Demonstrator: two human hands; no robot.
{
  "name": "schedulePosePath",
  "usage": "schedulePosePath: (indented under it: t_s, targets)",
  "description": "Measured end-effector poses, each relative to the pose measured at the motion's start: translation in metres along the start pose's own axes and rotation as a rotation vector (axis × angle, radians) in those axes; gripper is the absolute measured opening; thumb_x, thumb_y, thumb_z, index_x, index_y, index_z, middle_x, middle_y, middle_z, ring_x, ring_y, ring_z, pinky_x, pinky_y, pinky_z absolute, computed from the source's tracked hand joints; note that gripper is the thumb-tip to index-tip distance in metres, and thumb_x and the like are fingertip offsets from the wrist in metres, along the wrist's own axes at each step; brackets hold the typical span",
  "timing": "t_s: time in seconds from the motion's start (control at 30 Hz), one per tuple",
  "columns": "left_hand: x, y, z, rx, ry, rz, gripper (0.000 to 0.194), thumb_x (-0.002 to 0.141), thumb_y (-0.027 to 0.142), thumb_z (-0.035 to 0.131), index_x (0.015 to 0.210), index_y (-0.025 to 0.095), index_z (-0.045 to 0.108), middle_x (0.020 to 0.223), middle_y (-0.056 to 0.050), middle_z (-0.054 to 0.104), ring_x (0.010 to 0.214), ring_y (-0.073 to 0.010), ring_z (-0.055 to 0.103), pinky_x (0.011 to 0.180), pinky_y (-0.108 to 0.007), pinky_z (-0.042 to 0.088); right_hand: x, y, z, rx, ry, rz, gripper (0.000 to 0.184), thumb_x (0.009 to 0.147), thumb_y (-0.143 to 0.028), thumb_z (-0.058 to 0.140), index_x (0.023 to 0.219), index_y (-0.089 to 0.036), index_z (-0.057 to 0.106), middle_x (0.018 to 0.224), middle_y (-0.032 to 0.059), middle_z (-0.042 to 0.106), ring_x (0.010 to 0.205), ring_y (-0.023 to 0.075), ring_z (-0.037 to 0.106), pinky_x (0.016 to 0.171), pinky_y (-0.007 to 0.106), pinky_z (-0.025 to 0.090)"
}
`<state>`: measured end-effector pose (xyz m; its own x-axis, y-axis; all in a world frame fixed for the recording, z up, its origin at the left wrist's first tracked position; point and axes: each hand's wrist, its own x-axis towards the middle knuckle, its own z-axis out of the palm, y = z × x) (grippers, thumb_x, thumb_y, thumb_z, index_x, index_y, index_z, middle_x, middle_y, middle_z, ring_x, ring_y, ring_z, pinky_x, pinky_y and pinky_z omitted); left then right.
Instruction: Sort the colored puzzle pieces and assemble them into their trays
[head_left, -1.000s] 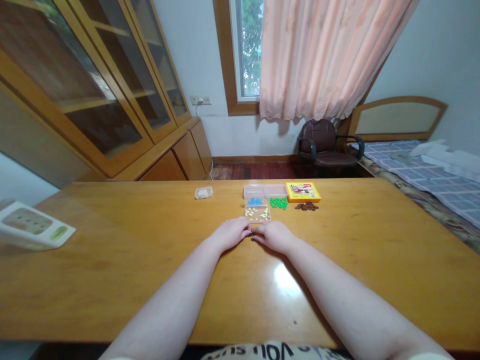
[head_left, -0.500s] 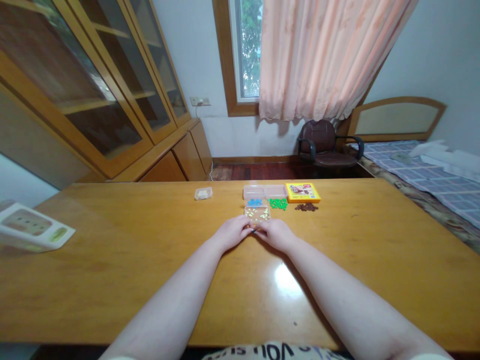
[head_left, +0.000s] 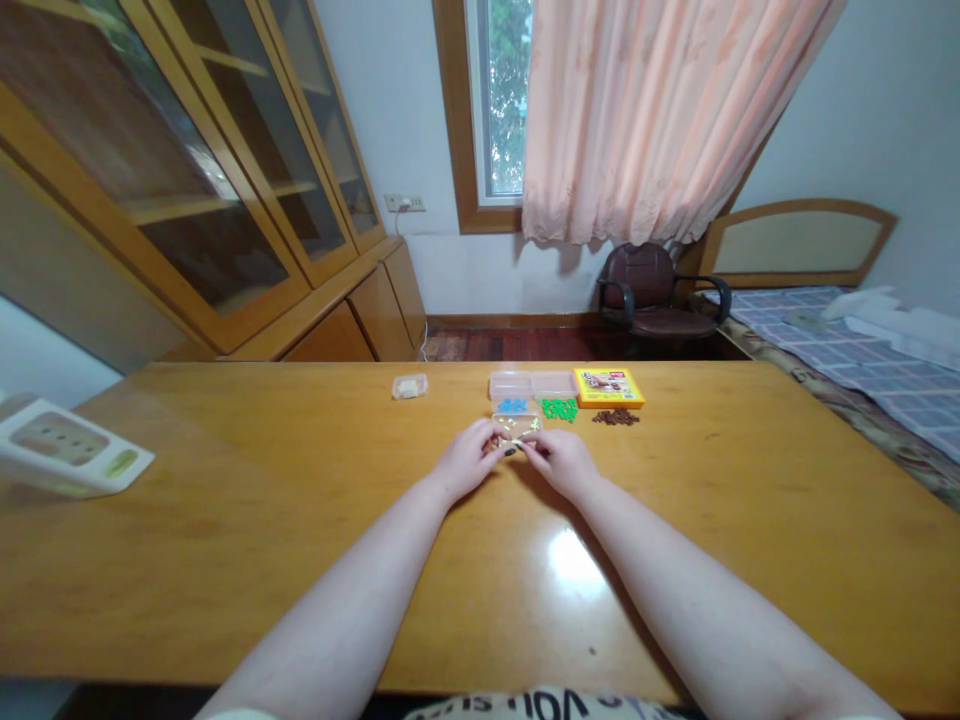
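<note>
While the left hand (head_left: 469, 460) and right hand (head_left: 559, 462) curve inward, their fingertips (head_left: 527, 438) meet at one spot on the near edge of a clear tray (head_left: 496, 420), a pinching posture that brings both hands to bear on the pale yellow beads (head_left: 517, 425) inside. (Whether a bead is gripped is too small to tell.) Just beyond the tray lie three loose piles, apparently sorted by colour: blue pieces (head_left: 512, 406), green pieces (head_left: 559, 409) and brown pieces (head_left: 615, 417). Behind them stand two clear boxes (head_left: 510, 385) side by side and one yellow box (head_left: 609, 387). All of these share one small group on a wooden table (head_left: 225, 540), within easy reach. Farther left are one small clear packet (head_left: 409, 386) and one white carton (head_left: 64, 447), both well apart from the hands.
</note>
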<state>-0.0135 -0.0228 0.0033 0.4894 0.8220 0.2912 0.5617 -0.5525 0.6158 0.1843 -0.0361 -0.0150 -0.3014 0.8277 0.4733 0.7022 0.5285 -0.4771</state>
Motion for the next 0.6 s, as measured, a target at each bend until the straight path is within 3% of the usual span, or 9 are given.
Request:
schedulePosePath:
  t_s: [0.1,0.23,0.33,0.43,0.53,0.6]
  targets:
    - [-0.001,-0.006,0.000,0.053,0.074,0.018,0.034,0.082,0.030,0.056,0.114,0.020,0.050,0.110,-0.007,0.055,0.103,-0.0197,0.052,0.092,-0.036,0.043,0.001,0.004,0.000,-0.030,0.064,0.118,0.023,0.086,-0.034,0.052,0.087,-0.020,0.069,0.066,0.0034,0.068,0.060,0.0147,0.060,0.060,0.023,0.043]
    - [-0.001,-0.016,0.004,0.136,0.128,-0.016,0.065,0.078,0.032,0.062,0.134,0.022,0.032,0.133,-0.011,0.040,0.124,-0.0238,0.038,0.105,-0.042,0.033,0.004,0.007,0.001,-0.096,0.007,0.179,0.023,0.085,-0.031,0.050,0.093,-0.020,0.069,0.076,0.0049,0.070,0.067,0.0172,0.062,0.064,0.026,0.045]
    - [-0.003,-0.021,0.008,0.169,0.123,-0.075,0.084,0.072,0.034,0.068,0.140,0.023,0.021,0.142,-0.012,0.029,0.133,-0.0272,0.027,0.109,-0.046,0.026,0.005,0.007,0.001,-0.089,-0.042,0.175,0.028,0.085,-0.029,0.049,0.106,-0.020,0.066,0.081,0.0058,0.070,0.070,0.0186,0.063,0.067,0.029,0.047]
    - [-0.004,-0.025,0.012,0.144,0.076,-0.126,0.094,0.068,0.034,0.071,0.143,0.023,0.015,0.147,-0.014,0.021,0.136,-0.0301,0.020,0.110,-0.050,0.023,0.005,0.009,-0.001,-0.015,0.029,0.172,0.035,0.086,-0.028,0.046,0.117,-0.017,0.059,0.082,0.0063,0.069,0.073,0.0188,0.062,0.073,0.031,0.048]
    - [-0.003,-0.029,0.015,0.060,0.056,-0.144,0.100,0.068,0.034,0.070,0.144,0.023,0.006,0.150,-0.016,0.011,0.137,-0.0312,0.018,0.109,-0.051,0.023,0.006,0.012,-0.002,0.029,0.168,0.163,0.047,0.083,-0.029,0.049,0.128,-0.014,0.048,0.105,0.0119,0.064,0.095,0.0229,0.059,0.088,0.039,0.046]
    - [-0.002,-0.030,0.017,0.003,0.070,-0.147,0.104,0.069,0.034,0.069,0.145,0.023,-0.002,0.151,-0.017,0.005,0.137,-0.0308,0.019,0.110,-0.049,0.024,0.007,0.015,-0.001,0.041,0.209,0.153,0.060,0.081,-0.031,0.053,0.136,-0.015,0.036,0.126,0.0154,0.052,0.116,0.0266,0.048,0.099,0.045,0.038]
